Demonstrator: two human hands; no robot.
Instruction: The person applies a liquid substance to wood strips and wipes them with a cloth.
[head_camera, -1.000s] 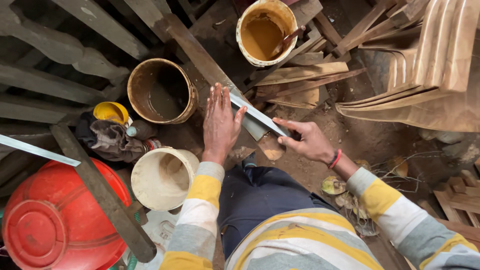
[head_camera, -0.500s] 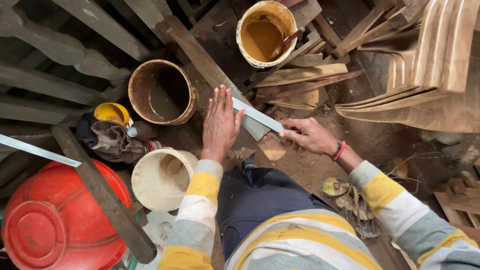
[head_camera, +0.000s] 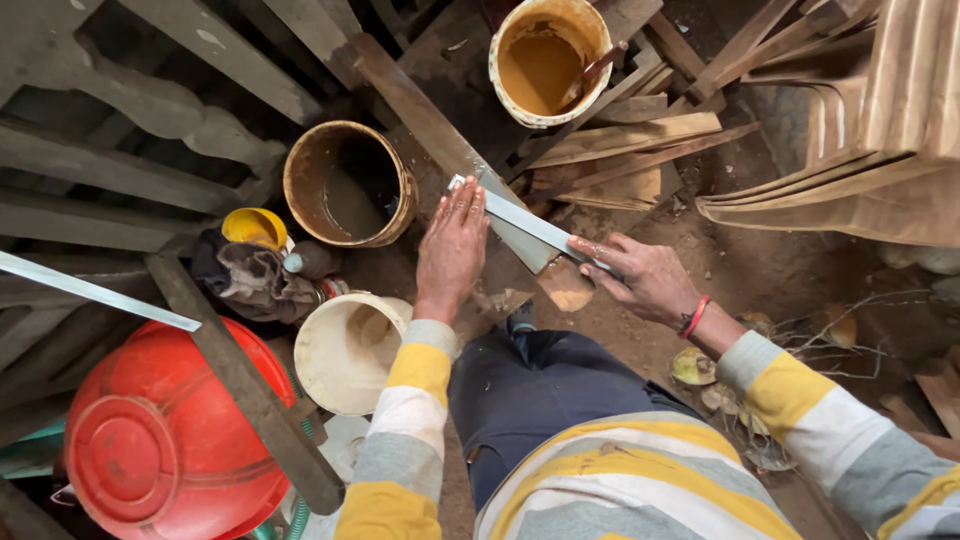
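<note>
My left hand (head_camera: 452, 247) lies flat, fingers together, on a long dark wooden plank (head_camera: 420, 110) that runs from the upper left down toward my lap. A thin flat metal strip (head_camera: 520, 217) rests across the plank, its far end at my left fingertips. My right hand (head_camera: 638, 276) grips the strip's near end. A pale patch (head_camera: 566, 285) shows on the plank's lower part, between my hands.
A pail of brown liquid with a stick (head_camera: 546, 58) stands at the top, a rusty empty pail (head_camera: 348, 184) left of the plank, a white bucket (head_camera: 345, 352) by my left arm. Red basin (head_camera: 165, 435) lower left, yellow cup and rags (head_camera: 252, 262), wood scraps (head_camera: 640, 150), stacked chairs (head_camera: 880, 140).
My right hand has slid the metal strip a little down the plank, toward me. My left hand has stayed flat on the plank.
</note>
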